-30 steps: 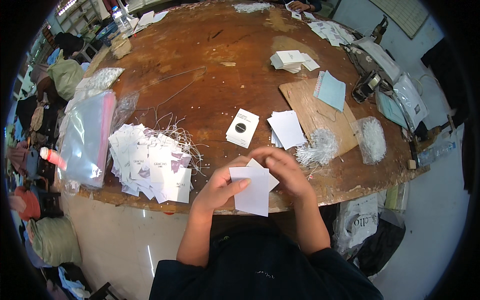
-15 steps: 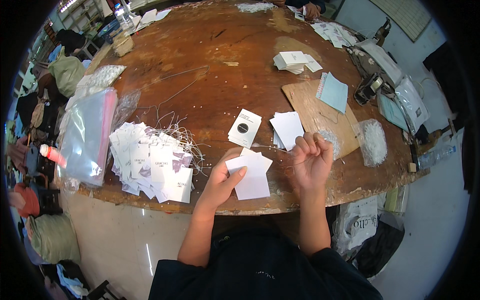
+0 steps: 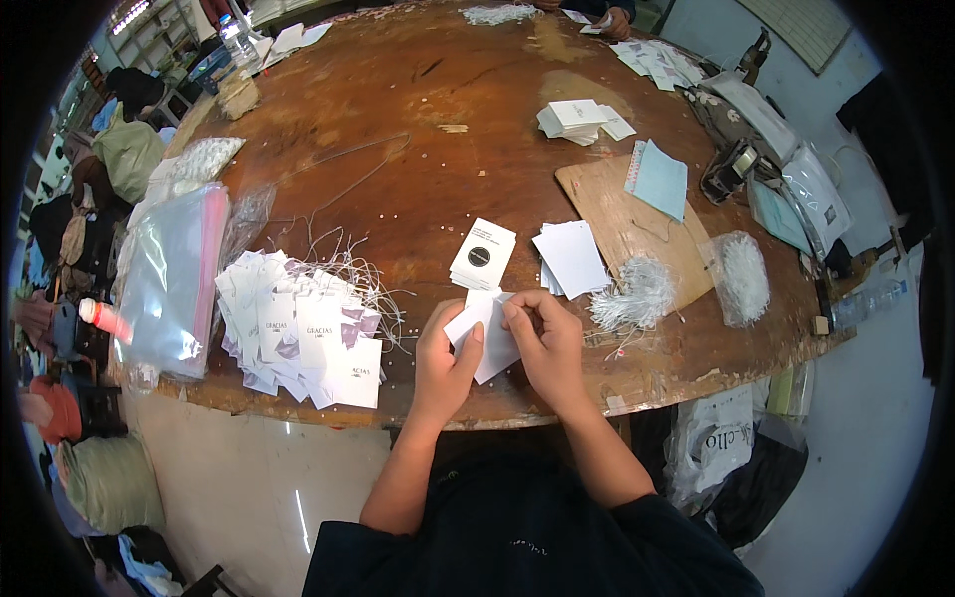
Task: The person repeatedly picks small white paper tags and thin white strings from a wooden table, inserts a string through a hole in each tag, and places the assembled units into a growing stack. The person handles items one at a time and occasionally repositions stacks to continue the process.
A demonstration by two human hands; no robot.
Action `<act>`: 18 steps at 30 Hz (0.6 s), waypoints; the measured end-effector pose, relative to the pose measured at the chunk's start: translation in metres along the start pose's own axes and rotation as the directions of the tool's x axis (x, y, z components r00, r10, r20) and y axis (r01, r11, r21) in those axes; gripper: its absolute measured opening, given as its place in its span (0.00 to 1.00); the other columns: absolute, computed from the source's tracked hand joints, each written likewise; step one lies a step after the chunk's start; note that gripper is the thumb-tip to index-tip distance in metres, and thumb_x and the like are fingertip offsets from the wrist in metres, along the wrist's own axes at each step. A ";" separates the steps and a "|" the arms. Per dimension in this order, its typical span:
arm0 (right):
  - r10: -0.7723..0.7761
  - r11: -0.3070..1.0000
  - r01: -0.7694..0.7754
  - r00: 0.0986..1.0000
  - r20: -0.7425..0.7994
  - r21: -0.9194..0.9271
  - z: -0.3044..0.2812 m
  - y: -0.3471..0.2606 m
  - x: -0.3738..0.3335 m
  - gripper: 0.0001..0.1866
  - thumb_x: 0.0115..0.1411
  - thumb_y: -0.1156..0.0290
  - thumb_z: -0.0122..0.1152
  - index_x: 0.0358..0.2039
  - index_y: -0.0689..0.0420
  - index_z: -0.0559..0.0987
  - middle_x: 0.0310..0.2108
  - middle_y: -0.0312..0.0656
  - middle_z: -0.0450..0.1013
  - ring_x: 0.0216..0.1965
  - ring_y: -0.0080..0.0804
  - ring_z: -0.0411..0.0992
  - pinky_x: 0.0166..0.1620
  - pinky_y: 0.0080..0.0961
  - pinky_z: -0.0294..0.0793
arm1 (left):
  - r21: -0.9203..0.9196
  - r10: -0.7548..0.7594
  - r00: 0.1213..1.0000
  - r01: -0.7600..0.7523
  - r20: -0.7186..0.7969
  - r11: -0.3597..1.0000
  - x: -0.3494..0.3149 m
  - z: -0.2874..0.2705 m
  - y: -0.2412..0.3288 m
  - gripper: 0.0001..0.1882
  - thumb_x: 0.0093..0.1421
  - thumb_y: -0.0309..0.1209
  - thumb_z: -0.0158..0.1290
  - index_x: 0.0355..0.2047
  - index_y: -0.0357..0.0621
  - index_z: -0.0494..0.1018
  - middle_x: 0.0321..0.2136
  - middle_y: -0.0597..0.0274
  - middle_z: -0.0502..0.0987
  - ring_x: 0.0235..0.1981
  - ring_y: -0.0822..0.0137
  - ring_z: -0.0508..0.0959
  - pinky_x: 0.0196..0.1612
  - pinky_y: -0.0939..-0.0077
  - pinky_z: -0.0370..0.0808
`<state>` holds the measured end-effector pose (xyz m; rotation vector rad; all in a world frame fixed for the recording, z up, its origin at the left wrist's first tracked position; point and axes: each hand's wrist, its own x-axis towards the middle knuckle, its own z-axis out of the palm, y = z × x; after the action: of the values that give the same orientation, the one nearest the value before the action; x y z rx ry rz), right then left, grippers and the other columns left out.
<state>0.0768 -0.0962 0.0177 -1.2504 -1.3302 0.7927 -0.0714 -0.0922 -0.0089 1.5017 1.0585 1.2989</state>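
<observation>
While the left hand [image 3: 443,360] pinches white cards [image 3: 495,350] at its two o'clock, the right hand [image 3: 547,346], cards at its nine o'clock, pinches their one o'clock edge, strung tags [image 3: 296,328] heaped at the left hand's nine o'clock.

1 light-blue booklet [image 3: 659,181] lay partly on a wooden board [image 3: 597,194]; 1 clear bottle [image 3: 239,42] stood toward the far left of the table [image 3: 348,189].

I see the left hand [image 3: 443,360] and right hand [image 3: 549,348] pinching white cards [image 3: 494,360]. They're near the tabletop's [image 3: 398,214] front edge.
</observation>
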 end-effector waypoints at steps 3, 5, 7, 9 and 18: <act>-0.025 0.999 0.024 1.000 -0.019 -0.038 0.003 -0.003 0.000 0.06 0.67 0.75 0.61 0.36 0.65 0.78 0.26 0.35 0.75 0.25 0.16 0.68 0.27 0.19 0.67 | -0.020 0.006 1.000 -0.006 -0.011 1.000 -0.001 0.002 0.000 0.13 0.65 0.24 0.53 0.49 0.31 0.73 0.42 0.54 0.76 0.41 0.66 0.76 0.46 0.73 0.72; -0.015 0.995 0.014 1.000 -0.014 -0.098 0.004 -0.005 -0.001 0.06 0.67 0.74 0.61 0.36 0.65 0.78 0.24 0.37 0.74 0.24 0.16 0.67 0.27 0.20 0.67 | -0.046 -0.002 1.000 0.000 -0.024 0.999 -0.003 0.004 0.000 0.13 0.65 0.23 0.53 0.49 0.31 0.73 0.42 0.53 0.76 0.41 0.65 0.76 0.46 0.73 0.72; -0.018 0.991 0.017 1.000 -0.013 -0.134 0.003 -0.007 0.000 0.06 0.67 0.74 0.61 0.36 0.65 0.77 0.24 0.38 0.74 0.24 0.17 0.67 0.27 0.21 0.67 | -0.072 0.006 1.000 -0.008 -0.026 0.997 -0.003 0.006 -0.001 0.13 0.64 0.23 0.53 0.48 0.31 0.73 0.43 0.53 0.77 0.41 0.65 0.77 0.47 0.72 0.72; -0.043 0.988 0.042 0.999 -0.003 -0.149 0.002 -0.007 0.000 0.07 0.67 0.74 0.60 0.36 0.65 0.77 0.23 0.38 0.73 0.23 0.17 0.67 0.28 0.21 0.67 | -0.005 0.044 0.998 -0.045 -0.037 0.999 -0.004 0.007 0.000 0.13 0.64 0.23 0.53 0.48 0.31 0.73 0.43 0.51 0.77 0.41 0.63 0.77 0.46 0.72 0.73; 0.359 0.842 -0.427 0.900 0.248 0.329 -0.001 -0.001 0.005 0.08 0.72 0.71 0.52 0.38 0.60 0.77 0.30 0.37 0.76 0.28 0.18 0.71 0.31 0.17 0.70 | 0.650 0.485 0.865 -0.444 0.130 0.617 -0.006 -0.006 0.010 0.20 0.50 0.23 0.61 0.46 0.41 0.78 0.44 0.59 0.80 0.38 0.56 0.80 0.39 0.66 0.79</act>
<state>0.0784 -0.0916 0.0204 -1.1721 -0.9944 1.4133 -0.0773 -0.0998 0.0001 2.4326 1.3035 1.3806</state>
